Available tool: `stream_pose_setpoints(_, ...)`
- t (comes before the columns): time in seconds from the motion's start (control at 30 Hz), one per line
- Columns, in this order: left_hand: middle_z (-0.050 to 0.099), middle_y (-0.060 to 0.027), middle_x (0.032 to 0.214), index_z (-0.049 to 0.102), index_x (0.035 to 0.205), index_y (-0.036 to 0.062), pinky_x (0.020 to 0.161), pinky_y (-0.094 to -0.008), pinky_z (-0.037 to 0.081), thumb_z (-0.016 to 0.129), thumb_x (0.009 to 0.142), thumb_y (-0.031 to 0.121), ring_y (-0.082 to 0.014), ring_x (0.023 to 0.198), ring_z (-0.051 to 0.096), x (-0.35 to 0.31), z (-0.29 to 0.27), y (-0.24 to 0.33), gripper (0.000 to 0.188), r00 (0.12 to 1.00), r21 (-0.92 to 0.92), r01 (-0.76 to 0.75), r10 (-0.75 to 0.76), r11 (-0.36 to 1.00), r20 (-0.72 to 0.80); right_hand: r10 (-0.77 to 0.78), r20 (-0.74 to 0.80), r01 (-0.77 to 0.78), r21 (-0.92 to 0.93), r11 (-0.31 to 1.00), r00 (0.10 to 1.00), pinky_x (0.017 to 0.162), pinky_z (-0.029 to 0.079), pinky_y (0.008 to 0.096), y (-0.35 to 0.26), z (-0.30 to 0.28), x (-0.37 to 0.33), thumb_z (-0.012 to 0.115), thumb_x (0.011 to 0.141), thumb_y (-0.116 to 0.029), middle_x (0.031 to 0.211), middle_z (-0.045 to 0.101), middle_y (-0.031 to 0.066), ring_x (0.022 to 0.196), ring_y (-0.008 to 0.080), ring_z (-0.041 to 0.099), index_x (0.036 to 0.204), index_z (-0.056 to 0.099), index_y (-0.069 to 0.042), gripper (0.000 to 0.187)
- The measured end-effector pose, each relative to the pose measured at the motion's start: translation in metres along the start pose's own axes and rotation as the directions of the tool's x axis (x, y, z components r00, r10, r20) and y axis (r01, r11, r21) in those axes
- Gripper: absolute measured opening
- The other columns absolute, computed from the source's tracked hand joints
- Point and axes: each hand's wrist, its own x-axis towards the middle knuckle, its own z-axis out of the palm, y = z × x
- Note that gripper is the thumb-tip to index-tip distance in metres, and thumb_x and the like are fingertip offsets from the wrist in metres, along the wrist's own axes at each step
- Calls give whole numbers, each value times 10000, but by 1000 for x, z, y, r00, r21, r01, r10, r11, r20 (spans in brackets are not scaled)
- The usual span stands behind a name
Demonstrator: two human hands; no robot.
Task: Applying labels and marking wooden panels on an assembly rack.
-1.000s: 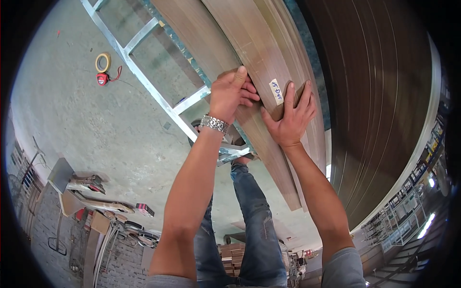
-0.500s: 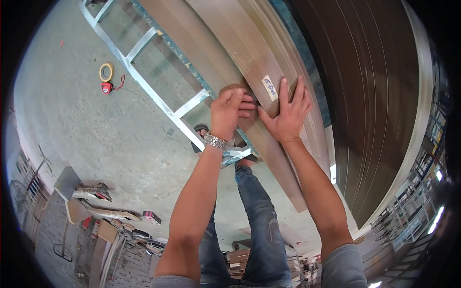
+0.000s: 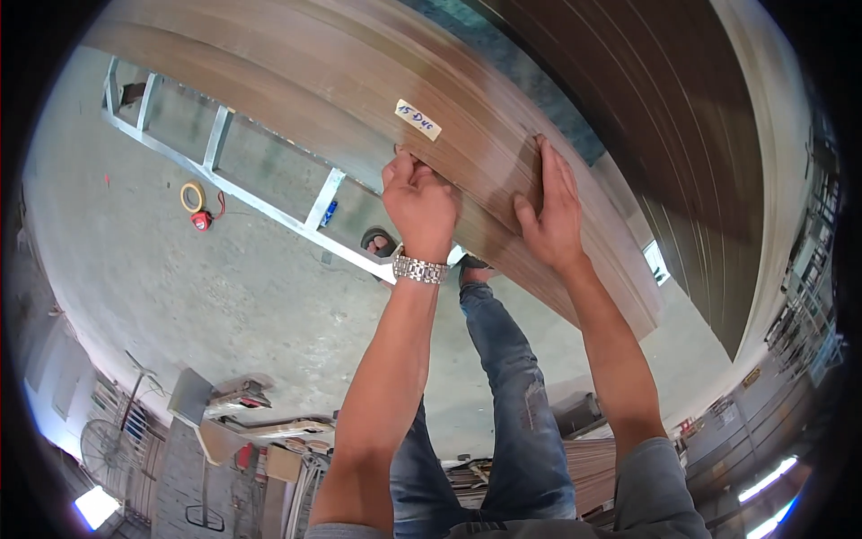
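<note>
A stack of long brown wood-grain boards [image 3: 296,81] leans across the upper part of the view, with a small white paper label [image 3: 417,119] stuck on its face. My left hand [image 3: 420,199], with a metal watch on the wrist, curls its fingers over the lower edge of the front board just below the label. My right hand [image 3: 552,211] presses flat with fingers spread on the same board's face, a little to the right. Both forearms reach up from the lower edge.
A metal ladder [image 3: 224,180] lies on the grey concrete floor behind the boards. A roll of tape [image 3: 191,197] and a red tape measure [image 3: 202,220] lie left of it. Darker boards [image 3: 682,135] stand at the right. Tools and clutter [image 3: 242,422] sit lower left.
The boards have swung so their faces fill more of the upper view. My hands have spread apart, the left now gripping the edge, the right flat further right.
</note>
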Motion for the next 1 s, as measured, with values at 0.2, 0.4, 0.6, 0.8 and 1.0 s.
stream_pose_setpoints(0.2,568,-38,1155,632,1227,-47,656,-228,529,521,942,-44,-111,897,594,-15,-2,-43,305,978,149,-209,206,967,31,65,-44,-63,54,997,997,1194,289,419,1,5,-5,533,766,-18,1501,455,196,1397,392,403,1543,300,-27,811)
stream_pose_setpoints(0.4,589,-37,1119,637,1225,-35,641,-235,513,515,941,-41,-101,880,585,-45,4,-72,309,988,133,-43,22,990,154,42,-39,-38,82,996,998,1209,269,425,11,1,-7,501,745,29,1483,461,221,1400,400,400,1530,327,-23,806)
stream_pose_setpoints(0.6,622,-11,1126,675,1216,-10,642,-250,536,513,933,-52,-95,890,596,-88,30,-88,329,989,-24,62,-58,998,136,40,-37,-35,142,989,998,1205,275,435,25,-4,-9,497,742,45,1476,459,239,1396,398,405,1521,346,-25,797)
stream_pose_setpoints(0.8,666,-9,1104,708,1174,16,634,-244,546,602,960,91,-90,886,626,-101,3,-79,251,931,97,208,-227,973,284,42,-8,-40,135,990,999,1198,264,480,19,2,-15,653,776,-103,1496,416,261,1414,417,365,1536,325,-50,829)
stream_pose_setpoints(1.0,719,-105,1012,666,1226,-30,674,-294,575,684,948,351,-161,803,686,-29,-35,-52,471,946,66,253,-261,965,195,270,160,-148,-531,834,949,1145,217,626,14,-27,-59,882,617,-384,1615,187,198,1421,439,272,1589,210,-147,1205)
